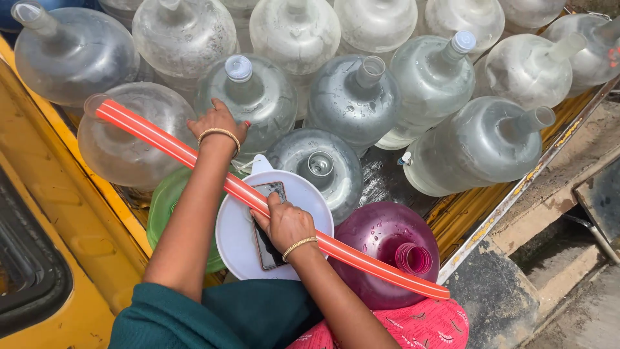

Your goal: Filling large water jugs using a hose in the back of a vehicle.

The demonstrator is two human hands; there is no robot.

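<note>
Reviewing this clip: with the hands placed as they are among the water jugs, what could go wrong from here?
The phone lies loose on the white lid under the right hand; it could slip off between the jugs. The orange hose rests across a round jug, steadied only by the left hand, and may roll away.

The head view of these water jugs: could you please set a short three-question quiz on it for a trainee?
1. True or false: the right hand rests on a dark phone lying on the white funnel.
2. What does the left hand touch? A) the maroon jug B) a capped clear jug C) the green jug
3. Fill in: the orange striped hose runs diagonally from the upper left to the lower ____.

Key: 1 true; 2 B; 3 right.
</note>
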